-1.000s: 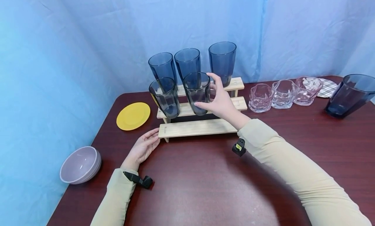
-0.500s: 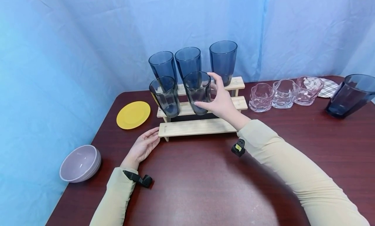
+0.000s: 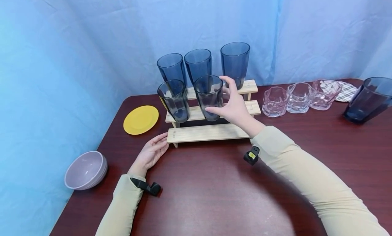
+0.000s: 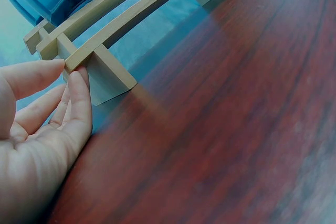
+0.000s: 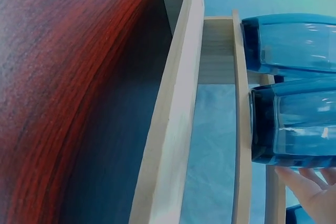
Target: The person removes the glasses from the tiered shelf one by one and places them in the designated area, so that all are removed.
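My right hand point(image 3: 235, 106) holds a tall blue-grey drinking glass point(image 3: 207, 98) from its right side, thumb in front and forefinger near the rim. That glass stands on the middle step of a three-step wooden rack point(image 3: 208, 133), right of another tall glass point(image 3: 176, 105). In the right wrist view, only fingertips of the hand point(image 5: 315, 195) show against the glass point(image 5: 302, 124). At the rack's left end, my left hand point(image 3: 152, 151) pinches the edge of the lowest board. The left wrist view shows thumb and fingers of that hand point(image 4: 52, 135) at the board's corner point(image 4: 79, 59).
Several tall glasses point(image 3: 235, 61) stand on the rack's top step. To the left are a yellow plate point(image 3: 141, 119) and pale purple bowls point(image 3: 86, 170). Clear tumblers point(image 3: 298, 98), a checked white disc point(image 3: 346, 91) and a tilted-looking dark glass point(image 3: 367, 101) stand at right.
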Tool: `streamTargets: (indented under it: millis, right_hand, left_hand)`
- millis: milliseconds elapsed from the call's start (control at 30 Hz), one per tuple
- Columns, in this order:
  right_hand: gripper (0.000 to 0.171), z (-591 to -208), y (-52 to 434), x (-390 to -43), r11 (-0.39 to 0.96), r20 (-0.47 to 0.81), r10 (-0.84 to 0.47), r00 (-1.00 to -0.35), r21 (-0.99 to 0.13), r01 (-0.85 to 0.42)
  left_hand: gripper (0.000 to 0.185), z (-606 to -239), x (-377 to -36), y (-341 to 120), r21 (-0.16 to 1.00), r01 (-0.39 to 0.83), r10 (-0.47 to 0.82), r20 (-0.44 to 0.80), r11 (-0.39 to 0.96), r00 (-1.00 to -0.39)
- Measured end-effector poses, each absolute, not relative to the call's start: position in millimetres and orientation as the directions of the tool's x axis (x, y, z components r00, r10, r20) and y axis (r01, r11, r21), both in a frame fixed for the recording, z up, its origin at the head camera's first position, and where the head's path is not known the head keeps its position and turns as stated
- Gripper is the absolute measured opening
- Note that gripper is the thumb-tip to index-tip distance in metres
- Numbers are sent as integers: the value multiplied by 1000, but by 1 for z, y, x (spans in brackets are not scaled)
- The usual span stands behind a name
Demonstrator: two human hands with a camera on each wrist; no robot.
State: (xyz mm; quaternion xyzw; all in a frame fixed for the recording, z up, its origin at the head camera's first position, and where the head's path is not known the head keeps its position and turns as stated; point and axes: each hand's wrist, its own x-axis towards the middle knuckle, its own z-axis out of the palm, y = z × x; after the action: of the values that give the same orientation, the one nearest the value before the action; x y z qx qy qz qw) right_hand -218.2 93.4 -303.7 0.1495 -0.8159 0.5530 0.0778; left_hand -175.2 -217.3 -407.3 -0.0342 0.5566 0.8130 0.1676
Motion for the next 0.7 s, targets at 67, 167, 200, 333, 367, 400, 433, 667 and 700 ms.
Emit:
streamTargets:
  millis: [67,167,200,333,367,400,433,667,700]
  right_hand:
    - [96,-304,94,-218,339,294,-158,-943,-880,-332]
    - [96,-305,95,-217,331,297,-157,-942,-883,-333]
    - [96,-305,95,-217,326,299,-157,-941,-884,-336]
    - [96,-306,96,-214,294,310,-155,-938,-892,-344]
    - [95,-307,97,-213,287,312,-154,-938,-894,-344]
    - [95,-307,99,-213,282,315,-151,-937,-894,-347]
    - [95,-307,100,-212,280,318,-150,-936,-895,-348]
    - [92,-306,113,-208,283,378,-145,-914,-869,-405]
    - [93,-306,115,-206,288,381,-146,-913,-867,-407]
  left_hand:
    - [54,-409,-176,-217,894,-310,232,-243,-323,-942]
    - [54,-409,-175,-218,893,-312,234,-244,-325,-941]
    - [54,-409,-175,-218,892,-312,236,-243,-326,-941]
    - [56,-408,-172,-221,891,-311,242,-239,-331,-940]
    - [55,-408,-172,-221,891,-311,240,-239,-332,-941]
    - [56,-408,-172,-221,890,-312,241,-240,-331,-940]
    - [56,-408,-172,-220,890,-313,240,-242,-331,-940]
    - [55,-408,-175,-218,897,-312,236,-244,-315,-940]
    - [55,-408,-175,-218,896,-313,235,-246,-316,-941]
